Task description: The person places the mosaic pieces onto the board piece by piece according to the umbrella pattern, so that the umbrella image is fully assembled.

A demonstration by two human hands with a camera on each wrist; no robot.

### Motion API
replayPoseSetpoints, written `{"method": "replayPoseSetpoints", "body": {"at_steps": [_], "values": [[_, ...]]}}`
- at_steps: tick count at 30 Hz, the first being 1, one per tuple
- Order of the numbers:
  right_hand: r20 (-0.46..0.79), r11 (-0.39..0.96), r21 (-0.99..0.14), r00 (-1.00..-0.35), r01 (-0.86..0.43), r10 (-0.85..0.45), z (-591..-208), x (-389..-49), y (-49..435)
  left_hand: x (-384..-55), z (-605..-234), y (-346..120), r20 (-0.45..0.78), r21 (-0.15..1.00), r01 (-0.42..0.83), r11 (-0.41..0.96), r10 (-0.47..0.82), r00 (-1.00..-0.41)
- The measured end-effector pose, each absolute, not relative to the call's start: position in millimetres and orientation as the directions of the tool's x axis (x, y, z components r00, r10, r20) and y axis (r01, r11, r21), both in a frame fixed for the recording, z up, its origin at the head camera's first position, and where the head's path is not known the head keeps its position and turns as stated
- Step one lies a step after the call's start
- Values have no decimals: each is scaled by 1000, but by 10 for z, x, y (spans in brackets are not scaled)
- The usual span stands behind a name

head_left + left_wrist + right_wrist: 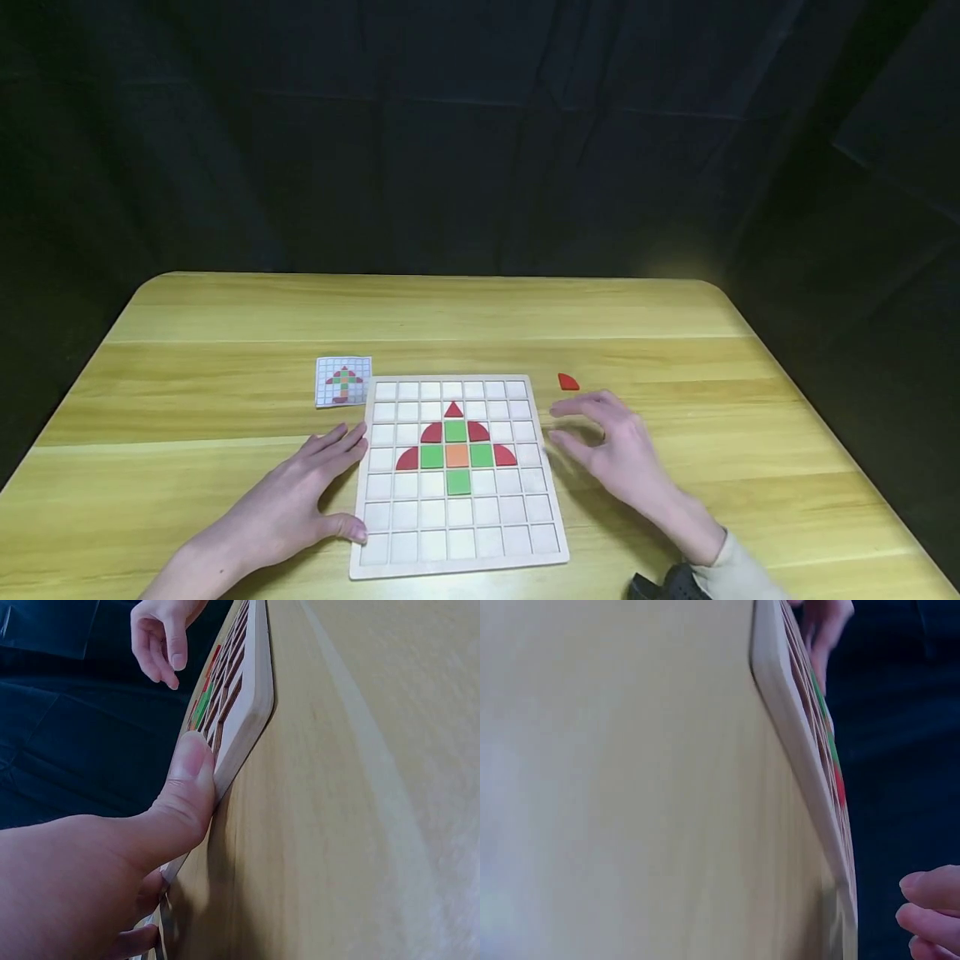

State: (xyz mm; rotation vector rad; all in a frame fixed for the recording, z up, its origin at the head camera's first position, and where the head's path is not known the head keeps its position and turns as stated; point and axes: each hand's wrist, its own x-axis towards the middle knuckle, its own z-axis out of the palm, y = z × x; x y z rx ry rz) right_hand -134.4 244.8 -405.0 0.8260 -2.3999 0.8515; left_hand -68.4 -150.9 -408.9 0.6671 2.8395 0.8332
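Observation:
A white gridded board [517, 521] in a pale wooden frame lies on the table. Green and orange squares, such as the orange square [456, 455], sit in its cells with a red triangle [453, 410] and red quarter-round pieces [505, 455]. At the board's left edge my left hand [300, 492] rests with fingers extended, its thumb [189, 769] pressing on the frame. My right hand [617, 446] hovers just right of the board, thumb and fingers apart, holding nothing visible. One loose red quarter-round piece [567, 382] lies on the table beyond my right fingertips.
A small pattern card [343, 382] lies beside the board's upper left corner, printed with a similar coloured figure on a grid. The wooden table [225, 375] ends at a far edge, with a dark curtain [450, 150] behind it.

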Motion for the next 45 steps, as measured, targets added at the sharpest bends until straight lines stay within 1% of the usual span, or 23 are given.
{"method": "replayPoseSetpoints", "body": {"at_steps": [5,9,14,17,20,26,38,45], "values": [[558,733,-410,-786,-542,-268,-4069,-1429,2719,-685,-4088,-1510,16,534,377,756,437,-899],[540,814,-382,-820,-437,-187,-4086,-1472,2882,-686,-4094,-1510,21,532,382,756,439,-898],[493,867,-371,-862,-332,-119,-4104,-1485,3002,-687,-4100,-1509,36,524,398,753,447,-894],[458,886,-362,-883,-289,-101,-4116,-1480,3026,-687,-4101,-1508,38,521,399,754,447,-894],[449,894,-351,-888,-278,-100,-4123,-1482,3028,-689,-4100,-1508,38,520,399,756,445,-894],[474,893,-341,-874,-293,-106,-4145,-1505,3019,-689,-4098,-1508,38,522,398,755,445,-895],[474,882,-369,-876,-293,-93,-4185,-1529,3005,-696,-4088,-1513,25,534,390,750,448,-894],[478,864,-411,-876,-292,-69,-4138,-1515,2939,-694,-4085,-1509,13,539,380,752,443,-896]]}}
